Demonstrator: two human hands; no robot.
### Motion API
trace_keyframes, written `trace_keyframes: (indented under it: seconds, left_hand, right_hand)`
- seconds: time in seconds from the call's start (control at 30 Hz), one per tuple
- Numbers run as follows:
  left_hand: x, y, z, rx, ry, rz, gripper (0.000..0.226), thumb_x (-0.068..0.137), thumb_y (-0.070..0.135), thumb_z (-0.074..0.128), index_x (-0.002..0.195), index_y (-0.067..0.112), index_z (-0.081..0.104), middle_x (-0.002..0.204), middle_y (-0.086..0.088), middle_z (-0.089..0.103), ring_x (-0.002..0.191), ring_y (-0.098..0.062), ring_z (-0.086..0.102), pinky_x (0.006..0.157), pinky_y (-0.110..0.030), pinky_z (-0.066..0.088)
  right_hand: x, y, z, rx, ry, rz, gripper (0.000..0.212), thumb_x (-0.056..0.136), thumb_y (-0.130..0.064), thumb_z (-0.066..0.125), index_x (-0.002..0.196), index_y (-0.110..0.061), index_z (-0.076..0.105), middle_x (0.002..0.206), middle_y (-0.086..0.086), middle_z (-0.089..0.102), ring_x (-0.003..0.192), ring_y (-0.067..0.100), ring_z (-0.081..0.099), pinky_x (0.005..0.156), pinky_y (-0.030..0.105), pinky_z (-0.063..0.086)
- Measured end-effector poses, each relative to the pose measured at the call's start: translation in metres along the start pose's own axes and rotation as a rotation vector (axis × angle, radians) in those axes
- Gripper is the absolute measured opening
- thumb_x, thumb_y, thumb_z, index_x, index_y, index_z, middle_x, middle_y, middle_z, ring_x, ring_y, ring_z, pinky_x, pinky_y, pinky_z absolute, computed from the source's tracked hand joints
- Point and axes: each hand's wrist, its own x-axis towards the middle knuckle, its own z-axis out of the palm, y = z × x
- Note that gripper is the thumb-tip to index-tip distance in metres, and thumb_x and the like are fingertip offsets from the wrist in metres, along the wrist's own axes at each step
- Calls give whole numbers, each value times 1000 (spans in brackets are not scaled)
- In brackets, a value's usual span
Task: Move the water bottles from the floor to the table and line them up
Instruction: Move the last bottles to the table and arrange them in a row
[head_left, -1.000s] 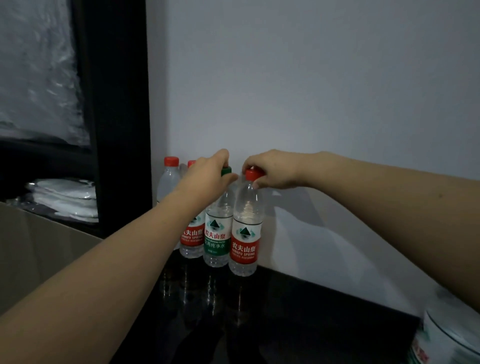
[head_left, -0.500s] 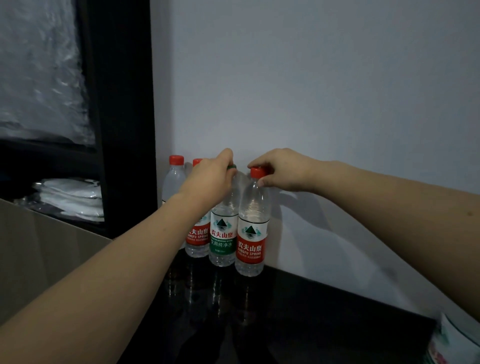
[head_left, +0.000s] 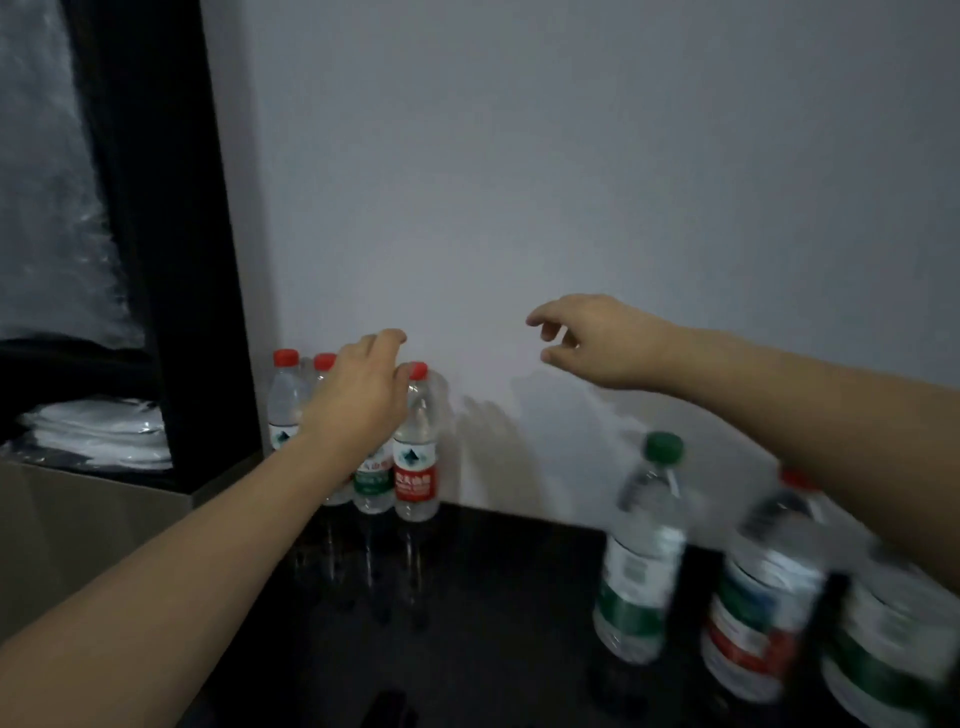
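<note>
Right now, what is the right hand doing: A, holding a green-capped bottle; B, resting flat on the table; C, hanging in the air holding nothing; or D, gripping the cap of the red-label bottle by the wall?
C: the right hand is up in front of the wall with its fingers loosely curled round nothing, clear of the red-label bottle, while the left hand is down among the row of bottles.

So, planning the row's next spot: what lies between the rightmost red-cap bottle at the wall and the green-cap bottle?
Head view: bare dark table between red-cap bottle and green-cap bottle.
</note>
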Motion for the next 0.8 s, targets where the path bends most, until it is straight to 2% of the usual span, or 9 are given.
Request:
trace_keyframes:
  seconds: [0.1, 0.27, 0.43, 0.57, 0.63, 0.7, 0.8]
  left_hand:
    - [-27, 55, -16, -53, -74, 80, 40, 100, 21, 52, 136, 3, 50, 126, -22, 59, 115, -38, 54, 95, -48, 45]
    - [-54, 143, -21, -196, -206, 98, 42, 99, 27, 56, 135, 7, 52, 126, -18, 62, 111, -33, 60, 95, -39, 46]
    - [-65, 194, 6, -319, -367, 20, 56, 98, 35, 56, 148, 19, 39, 139, -11, 56, 120, -27, 57, 98, -32, 41]
    - [-66, 214, 32, -332, -326, 3, 58, 94, 42, 61, 145, 21, 45, 134, -10, 59, 120, -25, 57, 92, -29, 41]
    - [-65, 223, 42, -218, -294, 69, 57, 91, 48, 63, 137, 17, 55, 126, -8, 65, 113, -25, 60, 91, -32, 46]
    - [-60, 231, 49, -64, -275, 140, 52, 87, 55, 64, 116, 12, 66, 106, -8, 69, 95, -25, 62, 79, -35, 52]
    - [-49, 238, 50, 119, -268, 140, 49, 86, 60, 63, 82, 11, 56, 78, -4, 56, 71, -23, 54, 57, -31, 38]
  right_hand:
    - [-73, 20, -26, -66, -85, 119, 44, 95, -27, 56, 137, -15, 50, 126, 4, 59, 108, 19, 54, 94, 26, 37]
    - [-166, 47, -42, -136, -197, 281, 48, 95, -30, 55, 139, -13, 47, 133, 10, 55, 119, 24, 52, 98, 29, 37]
    - [-197, 71, -32, -83, -233, 441, 56, 97, -38, 51, 143, -9, 42, 141, 16, 48, 129, 31, 45, 104, 35, 37]
    - [-194, 81, -19, -20, -254, 452, 57, 96, -43, 51, 143, -13, 41, 144, 13, 47, 128, 30, 46, 103, 37, 39]
    - [-188, 85, -14, -46, -281, 420, 50, 94, -45, 53, 131, -11, 52, 131, 13, 56, 116, 29, 53, 97, 37, 44]
    - [-182, 90, -12, -50, -300, 414, 46, 92, -49, 55, 117, -10, 60, 113, 12, 65, 99, 27, 62, 88, 39, 51]
    - [-179, 98, -12, -25, -342, 452, 50, 90, -52, 56, 103, -4, 64, 90, 16, 71, 71, 26, 68, 62, 32, 53]
